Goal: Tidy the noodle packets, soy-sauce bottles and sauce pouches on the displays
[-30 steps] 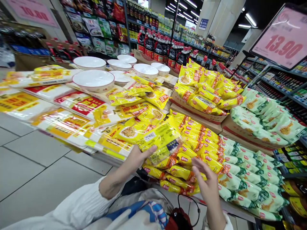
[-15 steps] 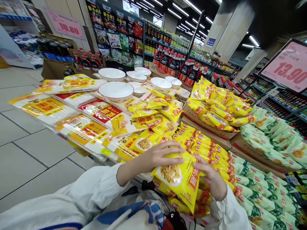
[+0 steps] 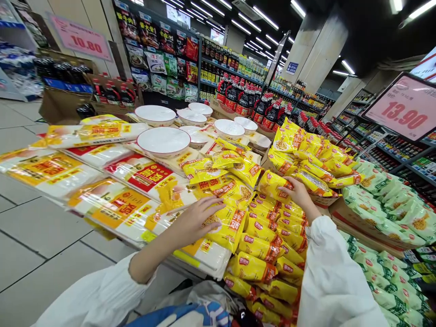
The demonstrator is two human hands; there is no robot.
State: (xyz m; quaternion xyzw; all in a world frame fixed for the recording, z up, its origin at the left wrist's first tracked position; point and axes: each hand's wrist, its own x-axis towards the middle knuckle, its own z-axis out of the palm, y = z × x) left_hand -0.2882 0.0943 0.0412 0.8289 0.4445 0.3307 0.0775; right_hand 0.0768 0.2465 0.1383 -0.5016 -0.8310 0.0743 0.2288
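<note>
Left hand (image 3: 197,220): seen in the head view, opened, its fingers spread and slightly bent, laid over a yellow noodle packet (image 3: 235,225); no grip can be made out.
Right hand (image 3: 299,194): half closed, its fingertips set on the right end of a second yellow packet (image 3: 270,184); the thumb is hidden, so whether the packet is gripped cannot be told.
Noodle packet lettering: large white characters, apparently 拌面, printed on an orange strip.
Second packet position: at the far end of the yellow rows (image 3: 259,245), beside the boxed yellow packets (image 3: 309,156).
Yellow rows' logo: red, with white lettering too small to be read.
Flat bags (image 3: 124,204): marked with orange and red labels in bold characters.
Left pink sign (image 3: 81,42): "10.80" printed in red.
Right pink sign (image 3: 405,111): "13.90" printed in red.
White bowls (image 3: 164,140): set out behind the flat bags.
Dark bottles (image 3: 245,101): red-labelled and red-capped, lined up behind.
Pale green packets (image 3: 398,204): stacked at the right, their print unreadable.
</note>
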